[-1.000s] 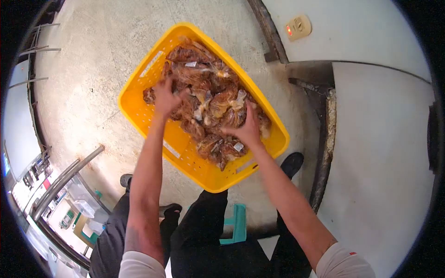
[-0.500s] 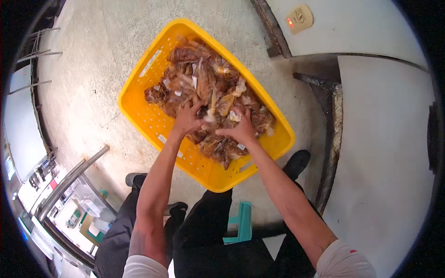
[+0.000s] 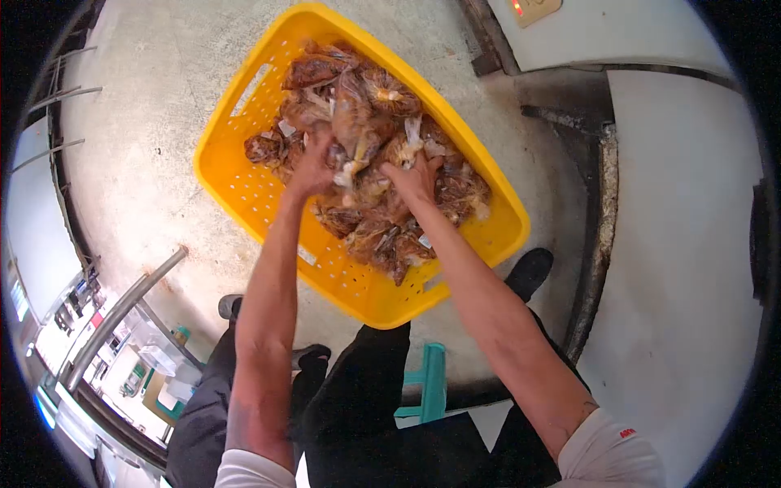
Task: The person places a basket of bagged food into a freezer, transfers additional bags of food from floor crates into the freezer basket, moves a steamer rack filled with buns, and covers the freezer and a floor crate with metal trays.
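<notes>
A yellow plastic basket (image 3: pixel 213 154) with holes in its walls stands in front of me, holding several clear plastic bags of brown food (image 3: pixel 358 118). Some bags have knotted tops and small white labels. My left hand (image 3: pixel 315 169) is deep among the bags at the left of the pile, its fingers curled on a bag and partly hidden. On the right, my right hand (image 3: pixel 416 179) grips another bag (image 3: pixel 404 150), thumb toward the middle and fingers curled around it. The exact contents are blurred by plastic and motion.
Grey concrete floor (image 3: pixel 171 98) surrounds the basket. White surfaces (image 3: pixel 683 244) with a dark, worn frame (image 3: pixel 598 236) stand at right. A green plastic stool (image 3: pixel 434 382) sits below me. A metal rail (image 3: pixel 130 313) and dark-trousered legs (image 3: pixel 207 407) with shoes are at lower left.
Both hands have moved up and left within the pile, and the bags between them have shifted. The basket appears higher in view. My right hand has closed around a bag.
</notes>
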The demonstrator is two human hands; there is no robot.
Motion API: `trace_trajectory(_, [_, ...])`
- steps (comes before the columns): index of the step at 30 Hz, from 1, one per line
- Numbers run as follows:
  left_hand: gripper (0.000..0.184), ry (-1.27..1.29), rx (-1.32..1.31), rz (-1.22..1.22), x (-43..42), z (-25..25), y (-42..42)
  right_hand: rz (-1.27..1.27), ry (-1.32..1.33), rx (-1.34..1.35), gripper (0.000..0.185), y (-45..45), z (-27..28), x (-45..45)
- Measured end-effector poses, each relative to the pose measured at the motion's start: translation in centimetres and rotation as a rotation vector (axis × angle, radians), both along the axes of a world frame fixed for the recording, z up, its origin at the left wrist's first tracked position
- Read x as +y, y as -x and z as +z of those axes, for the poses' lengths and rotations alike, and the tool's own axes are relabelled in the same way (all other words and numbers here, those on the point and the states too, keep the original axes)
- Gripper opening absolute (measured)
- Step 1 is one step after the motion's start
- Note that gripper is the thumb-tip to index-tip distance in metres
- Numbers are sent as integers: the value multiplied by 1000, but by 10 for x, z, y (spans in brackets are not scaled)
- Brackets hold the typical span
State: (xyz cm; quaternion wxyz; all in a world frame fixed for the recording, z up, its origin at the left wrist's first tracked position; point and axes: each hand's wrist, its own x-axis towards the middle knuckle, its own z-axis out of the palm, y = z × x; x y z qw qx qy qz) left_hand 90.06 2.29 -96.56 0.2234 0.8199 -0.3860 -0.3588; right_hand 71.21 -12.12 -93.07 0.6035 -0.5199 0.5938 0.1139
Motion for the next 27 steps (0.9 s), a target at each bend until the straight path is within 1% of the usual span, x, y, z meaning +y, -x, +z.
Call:
trace_trajectory(2, [97,-18,3,-11,-2,14,30,142,170,6,101,9,-3,7])
trace_trajectory(3, [95,-42,10,-20,-3,22,43,17,70,-77,96,14,10,7])
trace_trajectory(4, [94,-12,162,83,-3,33,57,16,77,-81,96,22,12,10])
trace_trajectory(6, [94,21,310,180,1,54,69,214,235,-247,92,35,16,16])
trace_trajectory(7, [94,69,275,51,9,52,71,170,65,-266,89,41,27,14])
trace_trajectory(8, [94,117,236,-75,16,50,70,171,71,-276,89,43,36,12])
trace_trajectory(9, [97,5,441,13,12,75,74,202,78,-272,90,50,39,15])
trace_trajectory(10, [97,0,440,16,12,86,70,235,84,-265,90,59,38,19])
trace_trajectory(11, [102,74,372,-79,8,96,64,170,119,-398,96,66,23,25])
trace_trajectory(12, [107,149,305,-173,7,100,59,171,122,-396,96,63,30,19])
trace_trajectory(13, [107,150,311,-173,4,98,54,91,84,-278,101,58,43,10])
trace_trajectory(15, [121,-49,-108,4,-2,87,38,14,35,-150,106,50,44,0])
trace_trajectory(16, [121,-50,-103,6,1,67,27,161,29,-50,111,43,33,-10])
trace_trajectory(17, [124,-70,63,67,2,46,19,307,23,53,117,39,26,-17])
trace_trajectory(18, [128,-89,232,127,-1,37,17,308,21,61,117,37,26,-18])
trace_trajectory(19, [127,-101,323,177,0,30,21,322,59,68,119,34,26,-18])
trace_trajectory(20, [127,-102,327,177,1,26,22,335,96,70,122,29,27,-16])
trace_trajectory(21, [125,-152,364,190,4,25,21,287,76,17,123,29,26,-11])
trace_trajectory(22, [124,-200,400,204,6,26,22,289,74,18,123,31,20,-8])
trace_trajectory(23, [124,-201,401,204,9,27,27,228,32,-53,122,32,15,-5])
trace_trajectory(24, [122,-155,417,238,14,19,32,163,-4,-127,121,34,7,-5])
trace_trajectory(25, [120,-105,429,265,10,22,34,154,5,-132,121,36,-1,-10])
trace_trajectory(26, [120,-105,428,261,10,26,38,148,-73,-193,119,43,-8,-11])
trace_trajectory(27, [119,-48,597,310,2,42,45,146,-151,-254,117,50,-15,-12])
